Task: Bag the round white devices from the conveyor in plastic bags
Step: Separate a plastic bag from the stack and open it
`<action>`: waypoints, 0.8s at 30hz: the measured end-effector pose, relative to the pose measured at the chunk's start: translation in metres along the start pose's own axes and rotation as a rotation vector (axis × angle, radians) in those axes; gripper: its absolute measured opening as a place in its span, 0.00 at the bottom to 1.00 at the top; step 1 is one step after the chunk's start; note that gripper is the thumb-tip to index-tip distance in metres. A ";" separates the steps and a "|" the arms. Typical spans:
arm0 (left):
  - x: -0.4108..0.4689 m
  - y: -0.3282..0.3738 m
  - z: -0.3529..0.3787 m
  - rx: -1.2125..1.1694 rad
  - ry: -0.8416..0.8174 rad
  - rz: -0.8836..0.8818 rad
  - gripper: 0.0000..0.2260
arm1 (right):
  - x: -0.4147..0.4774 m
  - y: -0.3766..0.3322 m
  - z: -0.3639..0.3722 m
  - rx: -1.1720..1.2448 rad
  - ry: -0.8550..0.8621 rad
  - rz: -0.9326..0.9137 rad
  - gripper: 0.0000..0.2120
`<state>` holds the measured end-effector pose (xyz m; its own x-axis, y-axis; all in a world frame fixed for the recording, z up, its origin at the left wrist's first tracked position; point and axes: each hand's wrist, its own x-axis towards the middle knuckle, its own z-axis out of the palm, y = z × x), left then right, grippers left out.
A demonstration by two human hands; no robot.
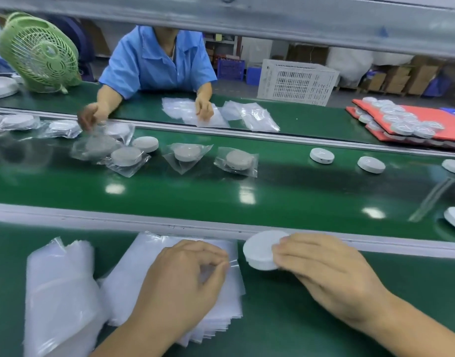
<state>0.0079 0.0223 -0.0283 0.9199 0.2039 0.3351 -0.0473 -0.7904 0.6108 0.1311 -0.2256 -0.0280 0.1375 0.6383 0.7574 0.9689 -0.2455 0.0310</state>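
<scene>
My right hand [321,266] holds a round white device [259,251] by its right side, just in front of the conveyor's near rail. My left hand [185,276] pinches the edge of the top clear plastic bag on a stack of bags [133,274] on the green bench. Device and bag edge are a short gap apart. On the green conveyor belt [221,191] lie loose white devices [322,155] [371,164] at the right and several bagged devices [236,161] [186,154] toward the left.
A second heap of bags [56,292] lies at the near left. Across the belt a person in a blue shirt [159,60] handles bags [195,112]. Red trays with devices [406,122] sit far right. A green fan [38,52] and a white crate [297,81] stand behind.
</scene>
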 end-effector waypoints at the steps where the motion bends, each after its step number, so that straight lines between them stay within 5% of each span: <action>1: 0.000 0.000 0.000 -0.001 -0.010 0.001 0.04 | -0.005 -0.008 0.000 0.007 0.028 0.018 0.08; 6: -0.006 0.014 -0.004 0.286 -0.207 0.210 0.13 | -0.014 -0.027 0.009 0.146 0.148 0.279 0.06; 10: -0.009 0.019 -0.004 0.385 -0.296 0.270 0.17 | -0.013 -0.028 0.008 0.165 0.160 0.316 0.07; 19: -0.006 0.014 -0.002 -0.093 -0.086 -0.059 0.07 | -0.020 -0.031 0.010 0.150 0.068 0.034 0.11; 24: -0.004 0.018 -0.002 -0.321 -0.097 -0.049 0.04 | -0.016 -0.036 0.008 0.218 0.068 -0.012 0.10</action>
<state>0.0027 0.0086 -0.0167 0.9562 0.1691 0.2391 -0.1079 -0.5554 0.8245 0.0954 -0.2215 -0.0464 0.1184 0.5879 0.8002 0.9930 -0.0701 -0.0955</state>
